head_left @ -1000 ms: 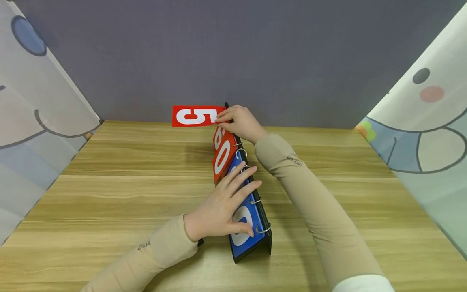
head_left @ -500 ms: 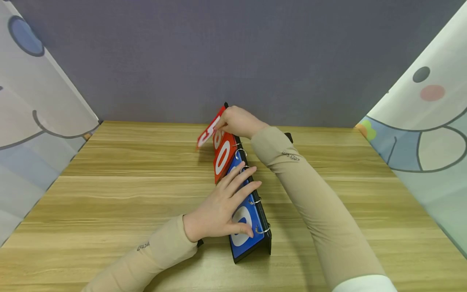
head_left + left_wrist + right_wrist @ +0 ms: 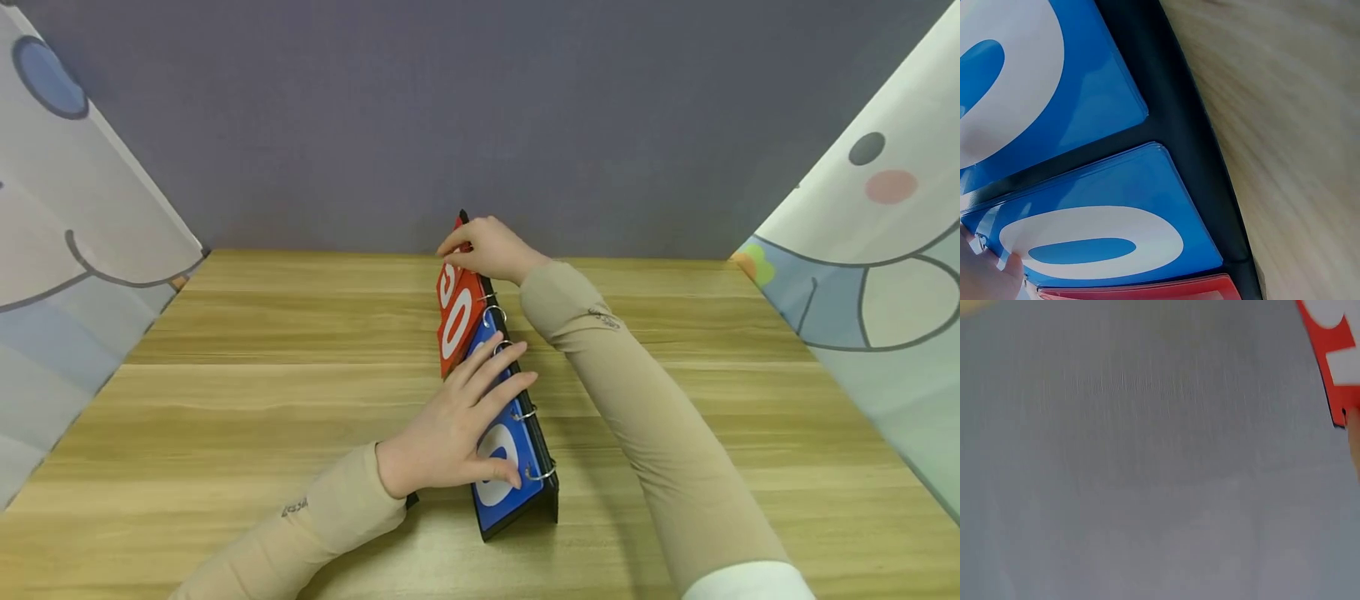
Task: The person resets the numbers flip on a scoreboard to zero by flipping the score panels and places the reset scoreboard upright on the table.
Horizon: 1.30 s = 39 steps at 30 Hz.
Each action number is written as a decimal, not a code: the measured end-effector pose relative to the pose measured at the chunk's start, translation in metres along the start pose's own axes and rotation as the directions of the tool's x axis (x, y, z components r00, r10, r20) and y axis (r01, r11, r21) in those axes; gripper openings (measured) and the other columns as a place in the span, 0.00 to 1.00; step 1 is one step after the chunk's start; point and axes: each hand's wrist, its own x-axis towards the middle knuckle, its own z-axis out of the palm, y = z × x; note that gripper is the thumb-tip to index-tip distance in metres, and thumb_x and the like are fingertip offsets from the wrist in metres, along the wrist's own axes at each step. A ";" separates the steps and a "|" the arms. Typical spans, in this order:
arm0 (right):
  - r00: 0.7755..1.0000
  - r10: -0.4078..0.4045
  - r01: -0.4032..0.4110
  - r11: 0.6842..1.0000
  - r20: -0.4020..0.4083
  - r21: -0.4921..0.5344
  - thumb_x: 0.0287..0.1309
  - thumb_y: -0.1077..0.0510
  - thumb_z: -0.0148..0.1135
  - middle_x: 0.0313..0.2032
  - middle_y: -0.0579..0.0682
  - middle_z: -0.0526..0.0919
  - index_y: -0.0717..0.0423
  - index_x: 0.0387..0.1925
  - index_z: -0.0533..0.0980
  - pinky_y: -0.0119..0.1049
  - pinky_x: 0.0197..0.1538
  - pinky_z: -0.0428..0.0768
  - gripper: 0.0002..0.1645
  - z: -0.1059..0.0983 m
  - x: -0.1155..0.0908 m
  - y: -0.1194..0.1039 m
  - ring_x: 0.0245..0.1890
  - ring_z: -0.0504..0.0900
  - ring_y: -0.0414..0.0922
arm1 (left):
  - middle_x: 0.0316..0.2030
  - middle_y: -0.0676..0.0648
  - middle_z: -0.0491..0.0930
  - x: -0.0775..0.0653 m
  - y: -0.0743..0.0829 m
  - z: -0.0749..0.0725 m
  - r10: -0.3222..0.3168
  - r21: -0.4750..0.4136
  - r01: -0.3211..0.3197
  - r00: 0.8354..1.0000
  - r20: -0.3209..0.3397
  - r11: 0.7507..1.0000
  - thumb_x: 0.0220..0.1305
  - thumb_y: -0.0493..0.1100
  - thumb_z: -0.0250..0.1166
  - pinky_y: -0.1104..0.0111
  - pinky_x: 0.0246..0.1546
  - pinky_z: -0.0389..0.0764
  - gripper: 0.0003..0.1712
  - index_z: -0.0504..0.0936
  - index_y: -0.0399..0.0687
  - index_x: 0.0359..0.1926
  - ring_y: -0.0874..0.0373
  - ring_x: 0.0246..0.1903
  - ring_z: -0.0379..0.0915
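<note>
A tabletop flip scoreboard (image 3: 552, 502) with a black folding stand and metal rings stands lengthwise mid-table in the head view. Red number cards (image 3: 471, 292) hang on its far half, one showing a 0. Blue cards (image 3: 534, 492) with white 0s hang on the near half and fill much of the left wrist view. My left hand (image 3: 453, 433) lies over the blue cards, fingers spread. My right hand (image 3: 498, 248) is at the far red cards, its fingers extended over the top edge. In the right wrist view, a fingertip (image 3: 1354, 437) meets a red card (image 3: 1340, 394).
The wooden table (image 3: 262, 333) extends to both sides of the scoreboard. A grey wall (image 3: 337, 125) rises behind it. Cartoon-printed panels (image 3: 847, 292) border the left and right sides.
The red card showing a 5, which stuck out leftward at my right hand, has swung down against the scoreboard. My right hand has shifted only slightly; the left one stays in place.
</note>
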 end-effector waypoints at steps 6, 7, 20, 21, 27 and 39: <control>0.984 0.127 -0.050 0.869 -0.124 0.493 0.66 0.48 0.51 0.58 0.48 0.76 0.52 0.57 0.75 0.35 0.58 0.71 0.22 0.005 -0.004 0.019 0.60 0.71 0.43 | 0.71 0.37 0.48 -0.003 0.001 0.001 -0.032 -0.006 0.032 0.999 0.011 0.999 0.59 0.75 0.32 0.48 0.68 0.49 0.50 0.53 0.44 0.70 0.36 0.71 0.40; 0.977 0.155 -0.050 0.829 -0.144 0.557 0.67 0.48 0.50 0.59 0.49 0.75 0.53 0.58 0.74 0.35 0.60 0.69 0.23 0.006 -0.005 0.022 0.62 0.70 0.44 | 0.71 0.37 0.48 -0.003 0.001 0.001 -0.030 -0.007 0.030 1.000 0.010 1.000 0.59 0.75 0.32 0.48 0.68 0.49 0.50 0.53 0.44 0.70 0.35 0.71 0.40; 0.815 0.538 -0.448 0.350 0.214 0.823 0.65 0.42 0.50 0.71 0.59 0.53 0.55 0.72 0.49 0.42 0.67 0.62 0.42 0.042 -0.013 0.066 0.71 0.56 0.53 | 0.70 0.35 0.49 0.000 -0.002 0.002 -0.012 0.005 0.012 1.000 0.003 1.000 0.59 0.75 0.32 0.49 0.69 0.48 0.50 0.54 0.42 0.69 0.36 0.71 0.39; 0.799 0.551 -0.463 0.308 0.241 0.831 0.64 0.42 0.51 0.71 0.59 0.53 0.54 0.73 0.48 0.42 0.67 0.63 0.43 0.045 -0.013 0.069 0.71 0.57 0.54 | 0.70 0.35 0.49 0.001 -0.002 0.003 -0.008 0.006 0.008 1.000 0.003 1.000 0.59 0.75 0.32 0.49 0.69 0.48 0.50 0.54 0.42 0.69 0.36 0.71 0.40; 0.803 0.516 -0.477 0.257 0.297 0.841 0.67 0.41 0.45 0.67 0.63 0.62 0.51 0.73 0.48 0.46 0.65 0.66 0.40 0.058 -0.016 0.081 0.67 0.64 0.57 | 0.70 0.35 0.49 0.002 -0.001 0.003 -0.009 -0.004 0.009 1.000 0.006 1.000 0.59 0.75 0.32 0.49 0.69 0.48 0.50 0.54 0.41 0.69 0.37 0.71 0.39; 0.827 0.489 -0.448 0.276 0.277 0.850 0.71 0.45 0.40 0.69 0.60 0.60 0.50 0.73 0.51 0.44 0.65 0.66 0.33 0.064 -0.019 0.081 0.68 0.63 0.54 | 0.69 0.34 0.50 0.002 -0.001 0.003 -0.015 -0.004 0.015 1.000 0.017 1.000 0.59 0.74 0.32 0.49 0.69 0.47 0.50 0.54 0.43 0.69 0.36 0.71 0.39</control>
